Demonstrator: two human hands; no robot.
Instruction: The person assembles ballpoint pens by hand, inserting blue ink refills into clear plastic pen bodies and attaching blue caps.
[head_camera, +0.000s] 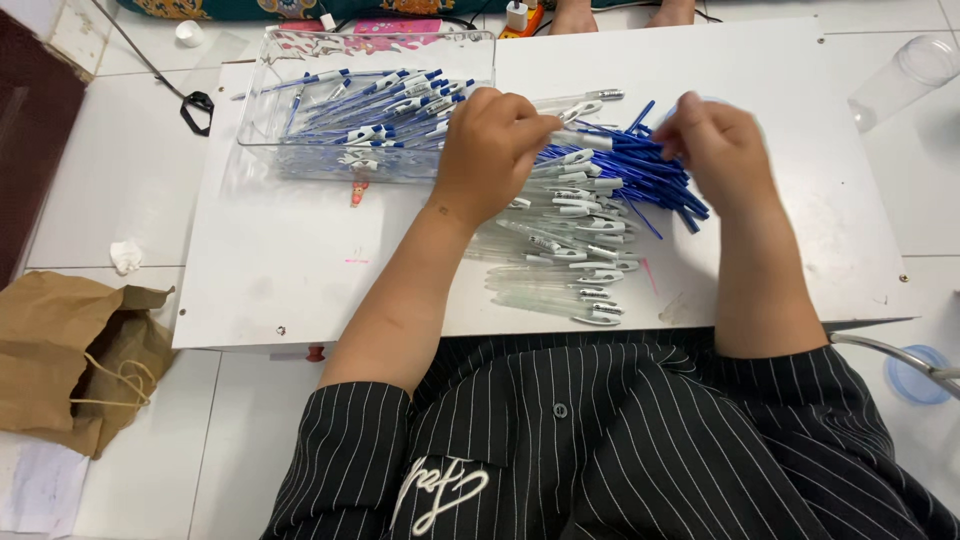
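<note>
White tiled floor (120, 190) fills the frame edges; a low white table (300, 270) sits on it, roughly centred, with the person seated at 6 o'clock in a black pinstriped shirt (600, 440). One brown paper bag (70, 355) lies crumpled on the floor at 8 o'clock of the table, one scrap of white paper just beyond it near the tiles. One clear plastic tray (300, 60) stands on the table at 11 o'clock, holding a layer of assembled blue-and-white pens, too many and too overlapped to count. One loose pile of pen parts (590, 210) lies at the table centre: clear barrels with white clips toward 6 o'clock, thin blue refills fanned toward 2 o'clock; count not readable. One clear plastic cup (910, 75) lies on its side on the floor at 2 o'clock, one blue-lidded container (915, 375) at 4 o'clock, one small white cap (189, 33) at 11 o'clock. Left hand (490, 150) rests over the pile's 10 o'clock edge, grip closed on a clear pen barrel (585, 105) whose tip points toward 2 o'clock. Right hand (715, 140) hovers over the refills at 2 o'clock, fingers curled together; blurred, so cannot tell what they pinch.
</note>
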